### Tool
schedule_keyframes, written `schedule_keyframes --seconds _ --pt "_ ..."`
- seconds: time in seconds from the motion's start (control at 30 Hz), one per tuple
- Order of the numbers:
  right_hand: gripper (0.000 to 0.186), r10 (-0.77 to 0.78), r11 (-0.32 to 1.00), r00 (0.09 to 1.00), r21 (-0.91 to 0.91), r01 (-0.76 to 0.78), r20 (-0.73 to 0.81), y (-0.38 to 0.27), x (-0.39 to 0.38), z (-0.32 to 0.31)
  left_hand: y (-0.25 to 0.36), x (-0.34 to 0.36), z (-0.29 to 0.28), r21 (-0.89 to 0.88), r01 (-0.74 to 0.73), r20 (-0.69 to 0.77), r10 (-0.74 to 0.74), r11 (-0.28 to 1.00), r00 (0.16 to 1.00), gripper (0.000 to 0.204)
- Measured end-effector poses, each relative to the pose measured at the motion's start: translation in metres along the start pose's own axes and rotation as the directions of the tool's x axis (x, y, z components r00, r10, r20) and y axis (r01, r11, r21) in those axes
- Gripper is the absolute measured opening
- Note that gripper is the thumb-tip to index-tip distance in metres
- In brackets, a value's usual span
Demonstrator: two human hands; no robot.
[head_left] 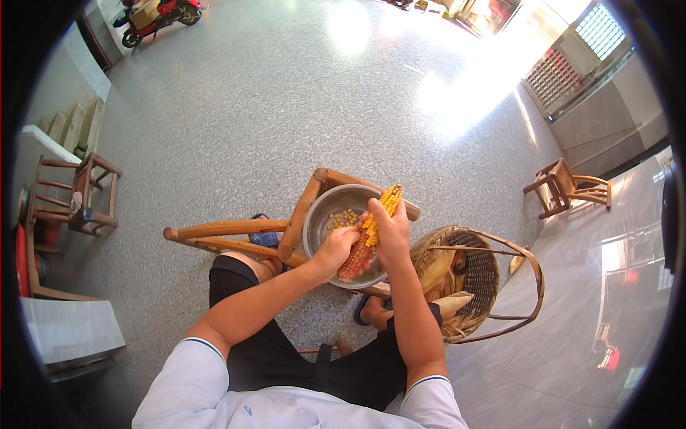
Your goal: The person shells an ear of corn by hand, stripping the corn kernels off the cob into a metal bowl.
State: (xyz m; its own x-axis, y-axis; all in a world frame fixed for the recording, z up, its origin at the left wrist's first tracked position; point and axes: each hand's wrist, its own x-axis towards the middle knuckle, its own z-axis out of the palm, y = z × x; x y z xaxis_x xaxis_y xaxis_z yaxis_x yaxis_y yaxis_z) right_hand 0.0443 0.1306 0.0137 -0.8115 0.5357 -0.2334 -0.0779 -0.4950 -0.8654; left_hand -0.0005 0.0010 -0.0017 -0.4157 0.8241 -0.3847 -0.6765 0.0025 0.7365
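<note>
Both of my hands are on one corn cob (369, 232), tilted over a metal bowl (312, 236). Yellow kernels cover its upper end, while the lower part is bare and reddish. My right hand (391, 232) wraps round the upper part from the right. From the left, my left hand (337, 248) presses its closed fingers against the cob's middle, where kernels meet bare core. Loose kernels (343, 219) lie in the bottom of the bowl. The bowl rests on a wooden chair (304, 214) in front of my knees.
A wicker basket (486, 279) with corn husks (451, 304) stands right of my leg, its handle arching outward. Wooden chairs stand at the left (93, 193) and right (561, 187). Far left is a red scooter (161, 18); steps (71, 129) rise by the left wall.
</note>
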Motion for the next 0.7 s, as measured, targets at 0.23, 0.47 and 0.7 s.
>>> schedule_keyframes --seconds 0.23,0.47,0.7 --pt "0.029 -0.115 0.968 0.993 -0.229 0.105 -0.030 0.0056 -0.0014 0.0042 0.0056 -0.0001 0.0021 0.072 0.053 -0.023 -0.051 0.996 0.998 0.048" --pt "0.028 -0.045 0.995 0.999 -0.085 0.044 0.000 0.0009 -0.0017 0.0037 -0.0014 0.0004 -0.0029 0.082 0.008 0.011 -0.009 0.997 1.000 0.045" --pt "0.027 -0.006 1.000 1.000 0.010 0.006 0.005 0.0009 0.0009 -0.0005 -0.0015 0.0010 -0.0023 0.081 -0.046 0.051 0.041 0.996 0.998 0.043"
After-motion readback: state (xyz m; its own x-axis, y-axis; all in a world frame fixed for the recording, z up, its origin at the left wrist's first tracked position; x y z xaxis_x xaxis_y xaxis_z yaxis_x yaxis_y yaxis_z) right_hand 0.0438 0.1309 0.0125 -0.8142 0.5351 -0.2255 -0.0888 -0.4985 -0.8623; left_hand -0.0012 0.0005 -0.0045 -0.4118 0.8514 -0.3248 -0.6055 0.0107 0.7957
